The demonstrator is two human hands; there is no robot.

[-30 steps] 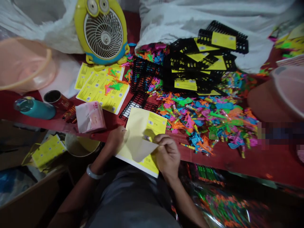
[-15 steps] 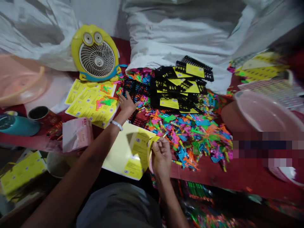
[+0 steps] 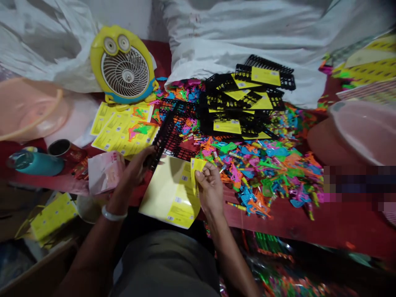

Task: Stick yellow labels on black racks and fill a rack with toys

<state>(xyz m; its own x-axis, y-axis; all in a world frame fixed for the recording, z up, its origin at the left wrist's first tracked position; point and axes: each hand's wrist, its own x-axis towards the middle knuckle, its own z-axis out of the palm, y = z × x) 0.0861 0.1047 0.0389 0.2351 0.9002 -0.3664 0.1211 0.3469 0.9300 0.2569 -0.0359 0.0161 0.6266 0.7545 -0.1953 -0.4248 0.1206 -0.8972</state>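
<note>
My left hand [image 3: 142, 161] grips a black plastic rack [image 3: 163, 136], a slotted tray held tilted on edge left of the label sheet. Between thumb and fingers of my right hand [image 3: 209, 181] is a yellow sticker label [image 3: 197, 166], partly hidden by the fingers. Below and between the hands lies a sheet of yellow sticker labels [image 3: 182, 202], its left part bare pale backing, its near edge overhanging the table. More black racks [image 3: 181, 108] lie just beyond. Farther right, a stack of black racks [image 3: 262, 101] bears yellow labels.
Small colourful plastic pieces [image 3: 247, 165] cover the table's middle and right. A yellow fan [image 3: 125, 68] stands at the back left, near more label sheets [image 3: 123, 138]. A tissue pack [image 3: 105, 171], a teal bottle [image 3: 38, 161] and a pink basin [image 3: 361, 132] flank the work area.
My left hand has drawn back toward me, lifting a black rack from the pile. The label in my right hand now stands up from the sheet. The view has shifted slightly.
</note>
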